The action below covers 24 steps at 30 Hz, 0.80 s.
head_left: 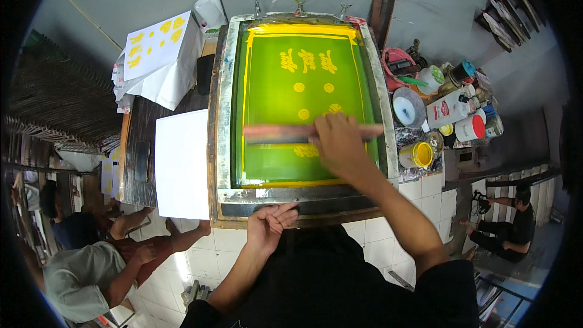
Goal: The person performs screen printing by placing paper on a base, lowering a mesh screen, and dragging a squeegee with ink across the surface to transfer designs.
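Note:
My right hand (341, 146) grips a squeegee (273, 133), a long bar with a reddish upper edge that lies crosswise over the green mesh (267, 97) of a screen-printing frame (226, 85); motion blurs the bar. Yellow ink lines the mesh borders. Yellow characters and round marks show on the mesh, some of them partly covered by the squeegee and my hand. At the front edge of the frame rests my left hand (271, 223), palm turned up and fingers loosely stretched to the right. Nothing shows in it.
Left of the frame lies a stack of white paper (182, 164); behind it are printed sheets (152, 48). Ink pots, including a yellow tub (416, 155), bottles and a bowl (409, 107) crowd the right side. One person (97, 273) sits at left, another (513, 225) at far right.

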Available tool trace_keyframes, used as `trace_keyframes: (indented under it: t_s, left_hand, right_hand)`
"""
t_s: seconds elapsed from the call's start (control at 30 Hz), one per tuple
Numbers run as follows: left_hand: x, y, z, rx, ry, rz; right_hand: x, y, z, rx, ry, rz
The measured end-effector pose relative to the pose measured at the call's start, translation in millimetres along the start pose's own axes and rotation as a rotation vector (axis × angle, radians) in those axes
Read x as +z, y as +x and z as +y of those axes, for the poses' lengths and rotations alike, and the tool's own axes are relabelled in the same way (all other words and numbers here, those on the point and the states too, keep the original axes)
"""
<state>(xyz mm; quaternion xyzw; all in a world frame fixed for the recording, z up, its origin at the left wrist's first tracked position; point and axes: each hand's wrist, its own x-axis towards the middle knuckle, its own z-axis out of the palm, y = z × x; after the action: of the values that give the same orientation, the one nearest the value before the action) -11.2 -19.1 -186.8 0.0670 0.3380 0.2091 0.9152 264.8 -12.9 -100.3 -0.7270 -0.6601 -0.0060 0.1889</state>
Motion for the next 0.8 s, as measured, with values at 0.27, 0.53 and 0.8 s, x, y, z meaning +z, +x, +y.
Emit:
trace_keyframes:
  t_s: [0.27, 0.53, 0.8]
  left_hand:
    - [41.6, -16.2, 15.6, 0.019, -0.064, -0.152]
    - [118.6, -1.3, 89.8, 0.527, 0.534, -0.393]
    - [77.0, 114.0, 114.0, 0.877, 2.206, 0.648]
  right_hand:
    - [-45.9, -49.3, -54.1, 0.011, 0.004, 0.148]
    - [-171.8, 43.8, -43.3, -0.196, -0.122, 0.579]
    - [-268.8, 139.2, -35.4, -0.07, -0.105, 0.596]
